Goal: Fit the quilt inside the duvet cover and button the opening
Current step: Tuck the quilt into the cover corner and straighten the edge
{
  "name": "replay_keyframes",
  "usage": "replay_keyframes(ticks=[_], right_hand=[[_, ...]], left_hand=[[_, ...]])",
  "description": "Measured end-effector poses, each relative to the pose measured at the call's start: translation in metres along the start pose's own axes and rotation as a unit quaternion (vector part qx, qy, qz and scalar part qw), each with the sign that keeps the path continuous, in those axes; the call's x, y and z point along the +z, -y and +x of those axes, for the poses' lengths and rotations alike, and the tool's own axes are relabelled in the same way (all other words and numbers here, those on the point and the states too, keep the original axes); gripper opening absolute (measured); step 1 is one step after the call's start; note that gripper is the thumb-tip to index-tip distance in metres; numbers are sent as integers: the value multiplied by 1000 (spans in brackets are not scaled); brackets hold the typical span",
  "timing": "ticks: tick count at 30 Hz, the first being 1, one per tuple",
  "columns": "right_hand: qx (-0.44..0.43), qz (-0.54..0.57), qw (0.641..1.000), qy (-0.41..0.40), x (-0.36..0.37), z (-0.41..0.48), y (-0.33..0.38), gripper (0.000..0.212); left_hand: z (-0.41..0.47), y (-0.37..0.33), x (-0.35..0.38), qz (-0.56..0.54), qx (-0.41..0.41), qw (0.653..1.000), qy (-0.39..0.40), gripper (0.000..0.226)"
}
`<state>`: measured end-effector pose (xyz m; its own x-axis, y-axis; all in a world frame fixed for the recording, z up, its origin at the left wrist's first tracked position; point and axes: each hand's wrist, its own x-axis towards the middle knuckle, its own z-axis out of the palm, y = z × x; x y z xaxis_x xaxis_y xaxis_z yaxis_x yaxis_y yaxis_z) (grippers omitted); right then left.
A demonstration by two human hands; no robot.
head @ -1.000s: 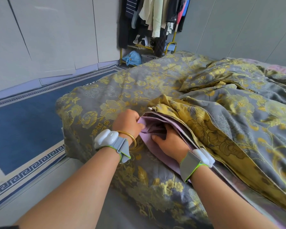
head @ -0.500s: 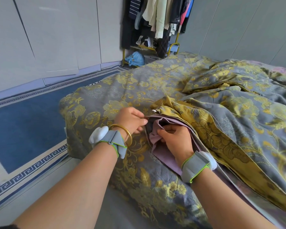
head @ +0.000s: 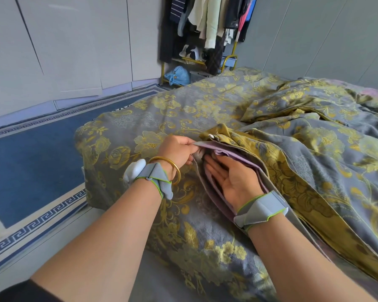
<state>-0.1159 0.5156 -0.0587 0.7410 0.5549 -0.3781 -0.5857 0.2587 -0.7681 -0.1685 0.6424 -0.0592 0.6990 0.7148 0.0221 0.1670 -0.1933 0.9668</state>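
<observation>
Grey-and-gold floral duvet cover, lilac quilt, blue key-bordered rug

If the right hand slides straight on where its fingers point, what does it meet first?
Likely the grey floral duvet cover's inner fold, right by the left hand pinching its edge; depth unclear.

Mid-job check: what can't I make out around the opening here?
- Head view: further buttons beyond the one white button, hidden by duvet cover folds.
- Head view: how far the lilac quilt reaches inside, covered by the cover.
- Head view: the cover's far end, cut off by the right frame edge.
</observation>
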Motion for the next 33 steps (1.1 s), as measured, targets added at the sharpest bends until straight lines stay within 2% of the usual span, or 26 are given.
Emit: replay_keyframes(ticks=[4, 7, 10, 13, 15, 19, 22, 25, 33], right_hand=[[-35, -5, 999, -33, -2, 4, 8, 14], [-23, -102, 993, -49, -3, 2, 10, 10], [-52, -156, 984, -66, -6, 2, 11, 5], [-50, -171, 984, 6, -8, 0, 12, 4], [-48, -179, 981, 47, -9, 0, 12, 17], [-58, -167, 981, 77, -11, -2, 12, 27], [-100, -164, 980, 58, -12, -1, 11, 25], [-158, -211, 965, 21, -13, 0, 10, 13], [-214, -290, 933, -9, -14, 4, 9, 7]], left_hand=[[4, -3, 0, -9, 19, 998, 54, 19], [6, 0, 5, -3, 26, 998, 49, 26], [6, 1, 9, 2, 25, 999, 36, 33], [6, -4, 9, -11, 24, 999, 30, 28], [4, -7, 7, -1, 31, 999, 28, 26], [0, -10, 5, 55, 60, 997, 16, 29], [-1, -11, 4, 73, 78, 994, 35, 31], [0, -9, 5, 96, 109, 988, 54, 28], [-5, -13, 8, 213, 158, 964, -2, 31]])
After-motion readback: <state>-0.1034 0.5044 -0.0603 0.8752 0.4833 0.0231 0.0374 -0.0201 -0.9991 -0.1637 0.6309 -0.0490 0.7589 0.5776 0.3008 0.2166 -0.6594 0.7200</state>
